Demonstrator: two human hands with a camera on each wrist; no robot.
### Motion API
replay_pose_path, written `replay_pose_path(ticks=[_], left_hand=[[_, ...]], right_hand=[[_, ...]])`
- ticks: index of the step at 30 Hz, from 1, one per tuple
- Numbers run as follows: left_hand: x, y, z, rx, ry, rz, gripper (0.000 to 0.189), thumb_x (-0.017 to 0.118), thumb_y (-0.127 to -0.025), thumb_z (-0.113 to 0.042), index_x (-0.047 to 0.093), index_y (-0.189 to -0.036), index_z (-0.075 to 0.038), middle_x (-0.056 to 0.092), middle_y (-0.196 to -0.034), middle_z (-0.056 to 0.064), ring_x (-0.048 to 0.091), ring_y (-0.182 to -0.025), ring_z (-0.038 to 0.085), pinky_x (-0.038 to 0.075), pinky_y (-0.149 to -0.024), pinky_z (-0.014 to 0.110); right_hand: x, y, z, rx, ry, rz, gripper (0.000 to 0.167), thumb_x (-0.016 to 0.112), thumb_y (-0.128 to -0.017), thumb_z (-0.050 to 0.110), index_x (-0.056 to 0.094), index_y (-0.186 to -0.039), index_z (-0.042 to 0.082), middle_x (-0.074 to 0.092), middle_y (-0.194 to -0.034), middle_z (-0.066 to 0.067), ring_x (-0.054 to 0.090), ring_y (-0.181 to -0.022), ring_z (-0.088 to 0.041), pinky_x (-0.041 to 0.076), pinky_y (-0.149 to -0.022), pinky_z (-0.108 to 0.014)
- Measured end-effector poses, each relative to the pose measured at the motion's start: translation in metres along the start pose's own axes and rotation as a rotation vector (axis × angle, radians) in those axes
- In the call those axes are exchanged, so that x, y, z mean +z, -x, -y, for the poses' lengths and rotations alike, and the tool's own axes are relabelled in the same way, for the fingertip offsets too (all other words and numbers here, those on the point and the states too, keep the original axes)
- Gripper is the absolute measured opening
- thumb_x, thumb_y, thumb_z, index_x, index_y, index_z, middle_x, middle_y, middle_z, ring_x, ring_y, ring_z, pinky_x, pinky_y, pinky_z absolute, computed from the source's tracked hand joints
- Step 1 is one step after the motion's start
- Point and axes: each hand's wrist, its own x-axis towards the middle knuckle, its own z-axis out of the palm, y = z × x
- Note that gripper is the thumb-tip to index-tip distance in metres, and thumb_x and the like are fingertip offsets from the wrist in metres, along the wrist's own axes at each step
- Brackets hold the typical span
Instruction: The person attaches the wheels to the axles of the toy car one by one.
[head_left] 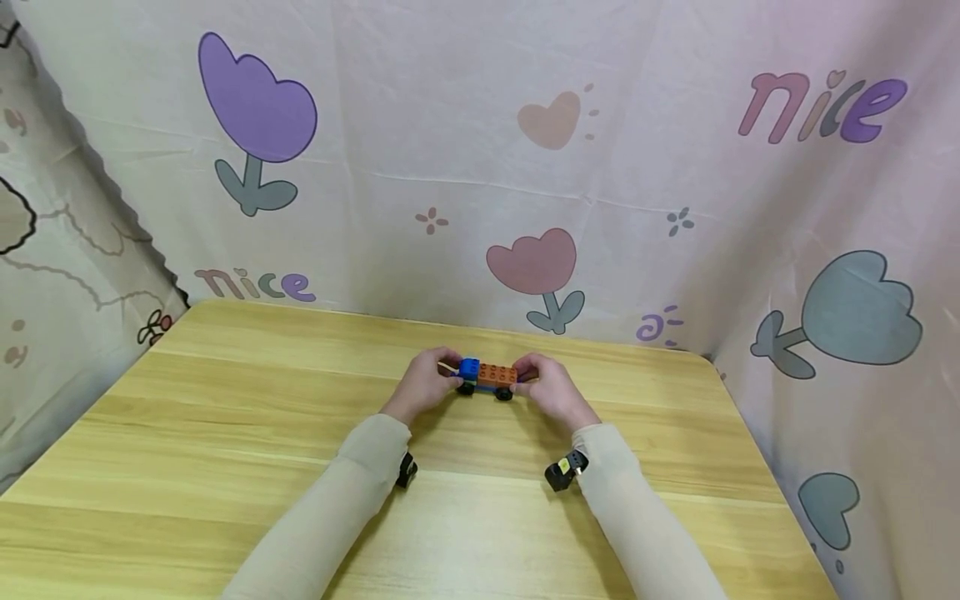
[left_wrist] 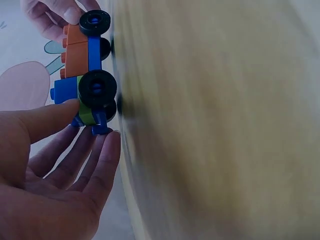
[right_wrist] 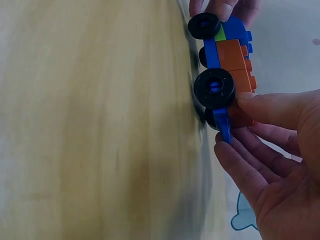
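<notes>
A toy truck of building blocks (head_left: 497, 375) stands between both hands near the middle of the table. It has a blue cab, orange studded blocks behind, a blue base and black wheels; a green piece (left_wrist: 87, 111) shows under the cab. At the cab end, my left hand (head_left: 426, 385) grips the truck between thumb and fingers. My right hand (head_left: 553, 390) holds the rear, its thumb on an orange block (right_wrist: 231, 55) and fingers by the blue tail piece (right_wrist: 223, 125). The wheels are at the tabletop; whether all touch it I cannot tell.
The wooden table (head_left: 225, 467) ends at a patterned cloth (head_left: 420, 125) hanging behind and at the sides. Small black cameras (head_left: 566, 471) sit on both wrists, under light sleeves (head_left: 330, 492).
</notes>
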Motion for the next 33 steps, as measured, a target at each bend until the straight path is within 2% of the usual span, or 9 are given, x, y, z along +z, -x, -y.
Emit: replay_pose_path(ticks=[11,20,28,33], left_hand=[[0.0,0.001,-0.001,-0.015,0.019,0.017,0.032,0.069,-0.088,0.004,0.062,-0.119,-0.001,0.063,-0.114,0.012,0.061,-0.1,0.026,0.052,-0.088,0.039],[-0.001,0.003,-0.002,-0.027,-0.02,0.042,0.034,0.069,-0.09,-0.001,0.059,-0.123,-0.002,0.061,-0.115,0.011,0.058,-0.103,0.027,0.05,-0.092,0.041],[-0.006,0.006,0.001,0.018,-0.024,0.076,0.043,0.066,-0.094,-0.007,0.051,-0.133,0.004,0.06,-0.118,0.014,0.058,-0.108,0.029,0.048,-0.094,0.043],[-0.014,0.01,0.002,0.047,-0.063,0.09,0.043,0.062,-0.096,-0.011,0.051,-0.133,0.006,0.06,-0.122,0.018,0.057,-0.111,0.031,0.046,-0.097,0.045]], right_hand=[[0.002,0.0,-0.003,-0.018,0.023,-0.005,0.03,0.074,-0.085,0.0,0.064,-0.114,0.002,0.064,-0.105,-0.007,0.061,-0.098,-0.021,0.05,-0.088,-0.038],[0.002,0.001,-0.005,-0.012,0.016,0.012,0.032,0.074,-0.086,0.001,0.063,-0.115,0.003,0.063,-0.105,-0.005,0.061,-0.098,-0.021,0.05,-0.089,-0.038],[0.001,0.005,-0.004,-0.009,0.007,0.019,0.041,0.074,-0.087,0.005,0.059,-0.125,0.0,0.062,-0.111,-0.008,0.06,-0.102,-0.024,0.049,-0.091,-0.039],[-0.001,0.009,-0.005,-0.02,0.029,0.019,0.04,0.073,-0.089,0.011,0.059,-0.125,-0.001,0.062,-0.112,-0.009,0.06,-0.103,-0.024,0.049,-0.09,-0.04]])
